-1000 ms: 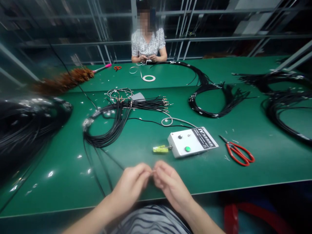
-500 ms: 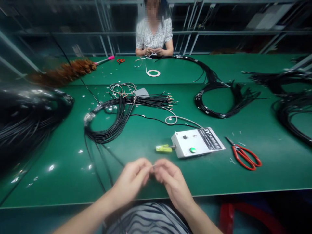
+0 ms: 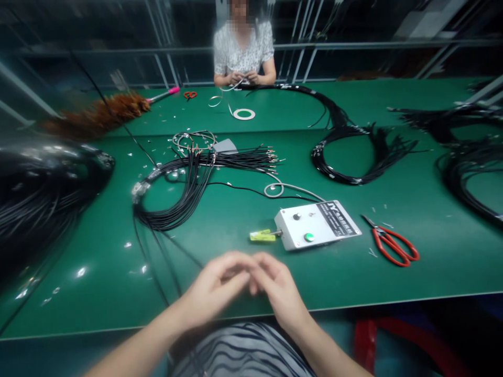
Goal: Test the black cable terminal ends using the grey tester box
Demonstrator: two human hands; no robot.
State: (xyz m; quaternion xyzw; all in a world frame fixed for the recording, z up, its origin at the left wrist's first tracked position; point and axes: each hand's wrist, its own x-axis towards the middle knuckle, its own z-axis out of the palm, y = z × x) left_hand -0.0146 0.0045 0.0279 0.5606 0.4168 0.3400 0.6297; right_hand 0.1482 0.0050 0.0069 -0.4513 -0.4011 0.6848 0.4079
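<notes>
My left hand [image 3: 220, 285] and my right hand [image 3: 277, 290] meet just above the near edge of the green table. Both are closed, their curled fingers touching and overlapping at the tips. Whatever they pinch is hidden and blurred. Beyond them lies a white control box [image 3: 316, 225] with a green button, and a yellow-green clip-like piece [image 3: 262, 236] sticks out from its left side. A looped bundle of black cables [image 3: 173, 217] rests to the left; a few loose strands drop from it behind my left forearm.
Red-handled scissors [image 3: 395, 246] lie right of the box. A large heap of black cables [image 3: 43, 193] fills the left. More cable coils [image 3: 353, 180] lie to the right. Across the table a person [image 3: 243, 57] handles white tape near a tape roll [image 3: 244, 114]. A brown duster [image 3: 106, 112] lies far left.
My fingertips have come closer together and now overlap. The thin pale bit that showed between them is no longer visible. The view has shifted slightly.
</notes>
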